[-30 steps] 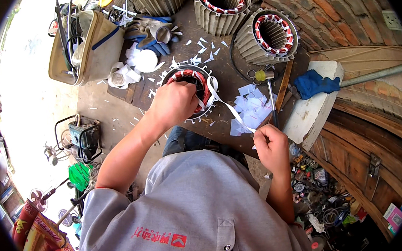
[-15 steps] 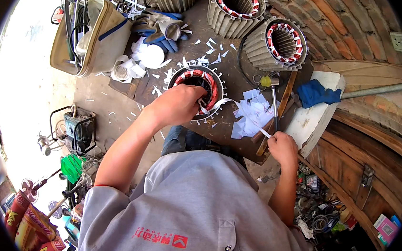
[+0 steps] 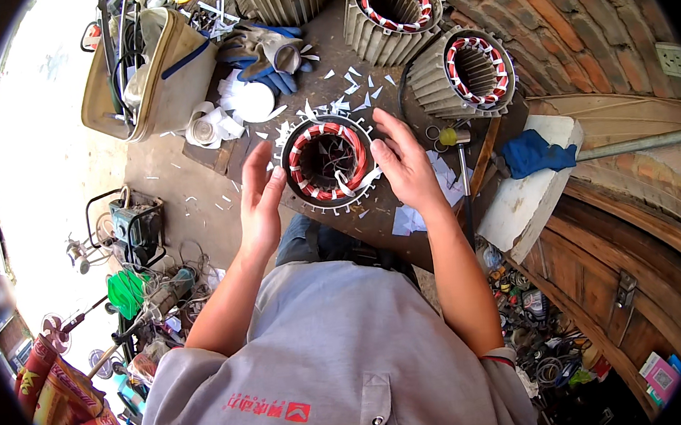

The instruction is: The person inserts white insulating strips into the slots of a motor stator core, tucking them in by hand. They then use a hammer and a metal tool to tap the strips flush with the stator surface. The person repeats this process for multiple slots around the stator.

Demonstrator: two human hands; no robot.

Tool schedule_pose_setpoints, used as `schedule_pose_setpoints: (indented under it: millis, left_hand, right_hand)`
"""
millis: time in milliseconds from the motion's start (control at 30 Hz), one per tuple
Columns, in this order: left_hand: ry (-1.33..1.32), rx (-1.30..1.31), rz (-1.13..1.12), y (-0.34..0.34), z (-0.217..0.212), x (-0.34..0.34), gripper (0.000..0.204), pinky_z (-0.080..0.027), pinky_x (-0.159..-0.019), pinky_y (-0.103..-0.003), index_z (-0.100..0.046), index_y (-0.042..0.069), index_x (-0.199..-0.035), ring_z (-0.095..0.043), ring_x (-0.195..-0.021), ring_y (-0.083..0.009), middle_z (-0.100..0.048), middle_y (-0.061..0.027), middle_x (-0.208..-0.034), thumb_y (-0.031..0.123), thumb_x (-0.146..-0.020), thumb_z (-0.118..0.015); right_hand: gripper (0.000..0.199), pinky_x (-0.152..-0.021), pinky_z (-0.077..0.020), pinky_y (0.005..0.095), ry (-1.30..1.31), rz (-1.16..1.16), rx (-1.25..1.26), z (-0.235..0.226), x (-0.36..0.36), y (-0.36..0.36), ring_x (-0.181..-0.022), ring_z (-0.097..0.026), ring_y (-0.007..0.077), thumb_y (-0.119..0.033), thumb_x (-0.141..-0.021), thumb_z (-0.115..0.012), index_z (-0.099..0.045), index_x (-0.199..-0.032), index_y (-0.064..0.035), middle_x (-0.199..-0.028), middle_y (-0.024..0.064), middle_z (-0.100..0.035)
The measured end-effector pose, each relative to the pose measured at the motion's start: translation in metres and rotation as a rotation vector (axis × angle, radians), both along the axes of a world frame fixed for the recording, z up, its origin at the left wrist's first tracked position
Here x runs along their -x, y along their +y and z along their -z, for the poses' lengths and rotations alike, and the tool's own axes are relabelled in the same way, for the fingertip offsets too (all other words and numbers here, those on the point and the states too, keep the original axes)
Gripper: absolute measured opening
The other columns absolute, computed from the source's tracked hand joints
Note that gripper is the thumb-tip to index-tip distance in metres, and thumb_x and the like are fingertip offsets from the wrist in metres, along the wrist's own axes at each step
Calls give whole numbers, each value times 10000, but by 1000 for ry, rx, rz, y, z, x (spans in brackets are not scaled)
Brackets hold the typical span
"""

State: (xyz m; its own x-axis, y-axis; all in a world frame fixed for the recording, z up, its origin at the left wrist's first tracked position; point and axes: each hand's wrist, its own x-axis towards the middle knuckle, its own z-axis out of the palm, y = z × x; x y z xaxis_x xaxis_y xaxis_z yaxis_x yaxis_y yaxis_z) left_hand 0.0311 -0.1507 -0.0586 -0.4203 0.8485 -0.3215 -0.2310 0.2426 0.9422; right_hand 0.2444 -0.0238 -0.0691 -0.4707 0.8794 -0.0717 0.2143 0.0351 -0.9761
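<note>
A motor stator [image 3: 298,185] stands on the work table in front of me, its finned rim facing up. Inside it runs a ring of red windings [image 3: 357,148], bound at intervals with white lacing tape [image 3: 368,179]; a loose length of that tape lies over the ring's right side. My left hand [image 3: 261,203] is at the stator's left side, fingers apart, holding nothing. On the right side my right hand [image 3: 406,165] is likewise spread, close to the rim. Whether either hand touches the metal I cannot tell.
White paper pieces [image 3: 444,179] and a hammer [image 3: 465,169] lie right of my right hand. Further stators [image 3: 466,72] stand at the back right. Work gloves [image 3: 266,53], a tape roll [image 3: 205,125] and a tool bucket [image 3: 175,81] are at the back left.
My left hand has come out of the stator's bore to its left side. The right hand has let go of the white tape and moved up to the stator's right side.
</note>
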Motion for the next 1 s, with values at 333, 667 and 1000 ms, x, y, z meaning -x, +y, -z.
schedule_pose_setpoints:
  millis: [333, 667, 1000]
  left_hand:
    - [-516, 81, 249, 47, -9, 10, 580, -361, -1134, -399, -261, 67, -1560, -450, -1371, -241, -398, -119, -1537, 271, -1052, -452]
    - [718, 190, 590, 23, -76, -14, 271, -452, -460, -300, -616, 44, -955, -589, -473, -164, -589, -21, -579, 239, -859, -778]
    - [431, 272, 511, 11, -52, -29, 181, -420, -430, -282, -640, 26, -907, -573, -452, -119, -608, -10, -567, 189, -918, -718]
  right_hand:
    - [662, -1159, -282, 404, 210, 147, 179, 3, 2, -73, -1400, -380, 300, -232, -1024, -538, -240, -1509, 106, -1504, 241, -388]
    - [430, -958, -472, 399, -136, 410, -79, -21, -4, -91, -1125, -598, 304, -114, -959, -624, -511, -1339, 51, -1269, 208, -585]
    - [237, -640, -471, 241, -71, 320, 218, -54, 8, -98, -739, -587, 105, -63, -952, -641, -635, -1165, 40, -897, 70, -651]
